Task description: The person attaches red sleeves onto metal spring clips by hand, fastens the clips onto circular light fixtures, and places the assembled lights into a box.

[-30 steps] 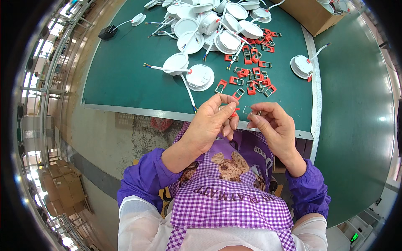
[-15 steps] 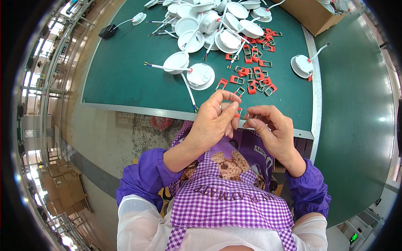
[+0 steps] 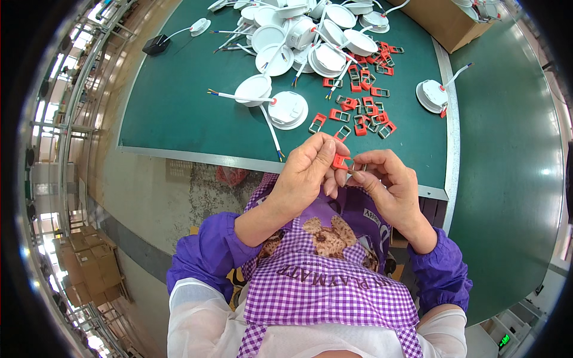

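left hand [image 3: 310, 167]: angled inward, thumb and forefinger pinching red clip [image 3: 341, 161]; right hand [image 3: 389, 184]: fingers curled, thumb and forefinger pinching metal loop [image 3: 354, 167] beside it; red clip: above near edge of desk [image 3: 191, 122]

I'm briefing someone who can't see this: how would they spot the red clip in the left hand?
Find the green table and its near edge. There the left hand holds the red clip, beside the right hand. Unlike the loose clips on the table, this one is held.
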Motion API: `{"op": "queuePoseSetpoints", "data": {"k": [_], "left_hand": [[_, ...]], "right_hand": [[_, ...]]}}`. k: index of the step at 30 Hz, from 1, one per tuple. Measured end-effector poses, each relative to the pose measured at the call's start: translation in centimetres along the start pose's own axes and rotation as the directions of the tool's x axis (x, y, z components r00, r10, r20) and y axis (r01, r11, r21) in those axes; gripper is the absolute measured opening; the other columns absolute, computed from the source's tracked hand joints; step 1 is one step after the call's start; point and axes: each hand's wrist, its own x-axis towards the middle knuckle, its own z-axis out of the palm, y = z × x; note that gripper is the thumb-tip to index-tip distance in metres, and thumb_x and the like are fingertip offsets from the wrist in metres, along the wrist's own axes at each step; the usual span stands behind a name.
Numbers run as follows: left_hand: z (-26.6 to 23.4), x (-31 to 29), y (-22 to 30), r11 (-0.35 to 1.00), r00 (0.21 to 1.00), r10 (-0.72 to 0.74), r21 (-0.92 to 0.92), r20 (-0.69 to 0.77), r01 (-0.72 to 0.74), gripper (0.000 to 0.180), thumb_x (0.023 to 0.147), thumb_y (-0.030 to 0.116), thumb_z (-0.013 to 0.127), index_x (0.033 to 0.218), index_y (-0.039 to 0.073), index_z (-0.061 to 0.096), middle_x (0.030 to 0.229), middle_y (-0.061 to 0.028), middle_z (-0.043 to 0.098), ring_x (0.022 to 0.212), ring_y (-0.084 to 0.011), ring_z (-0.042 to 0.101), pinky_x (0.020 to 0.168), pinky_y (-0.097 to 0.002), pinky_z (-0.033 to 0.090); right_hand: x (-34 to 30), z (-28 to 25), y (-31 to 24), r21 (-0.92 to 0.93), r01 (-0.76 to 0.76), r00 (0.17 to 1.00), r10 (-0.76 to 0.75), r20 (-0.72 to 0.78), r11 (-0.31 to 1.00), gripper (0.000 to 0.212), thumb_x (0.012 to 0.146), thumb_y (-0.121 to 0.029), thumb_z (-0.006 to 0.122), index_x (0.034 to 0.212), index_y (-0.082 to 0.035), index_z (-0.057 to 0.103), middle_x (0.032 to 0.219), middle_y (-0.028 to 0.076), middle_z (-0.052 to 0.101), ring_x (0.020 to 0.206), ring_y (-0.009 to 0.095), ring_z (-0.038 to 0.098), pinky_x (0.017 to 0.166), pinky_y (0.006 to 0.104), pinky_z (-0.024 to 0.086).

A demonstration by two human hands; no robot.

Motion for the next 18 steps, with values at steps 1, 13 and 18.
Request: {"op": "queuePoseSetpoints", "data": {"k": [1, 13, 18], "left_hand": [[0.08, 0.01, -0.08, 1.000, 1.000, 0.021, 0.005, 0.009, -0.022, 0.030, 0.107, 0.028, 0.037, 0.106, 0.002, 0.053, 0.071, -0.0043, 0.057, 0.055, -0.0059, 0.048, 0.053, -0.0215, 0.045], [0.44, -0.24, 0.19, 0.996, 0.996, 0.084, 0.005, 0.042, -0.084, 0.027, 0.107, 0.025, 0.038, 0.103, 0.003, 0.053, 0.068, -0.0016, 0.054, 0.051, -0.0026, 0.037, 0.050, -0.0195, 0.038], [0.40, -0.08, 0.20, 0.993, 0.991, 0.117, 0.024, 0.066, -0.119, 0.026, 0.107, 0.025, 0.038, 0.102, 0.003, 0.052, 0.067, -0.0009, 0.053, 0.051, -0.0026, 0.036, 0.050, -0.0192, 0.036]], "right_hand": [[-0.05, 0.02, 0.12, 0.036, -0.005, 1.000, 0.005, -0.002, 0.999, 0.021, 0.090, -0.002, 0.065, 0.108, 0.003, 0.057, 0.090, 0.010, 0.069, 0.083, 0.015, 0.069, 0.077, 0.0276, 0.055], [-0.32, 0.09, 0.17, 0.124, -0.023, 1.000, 0.020, 0.022, 0.992, 0.018, 0.092, 0.002, 0.060, 0.108, 0.004, 0.053, 0.094, 0.011, 0.067, 0.089, 0.018, 0.070, 0.079, 0.0272, 0.055], [-0.33, 0.09, -0.03, 0.104, -0.012, 1.000, 0.010, 0.019, 0.994, 0.017, 0.092, 0.003, 0.059, 0.107, 0.004, 0.052, 0.095, 0.012, 0.067, 0.090, 0.018, 0.070, 0.079, 0.0273, 0.056]]}}
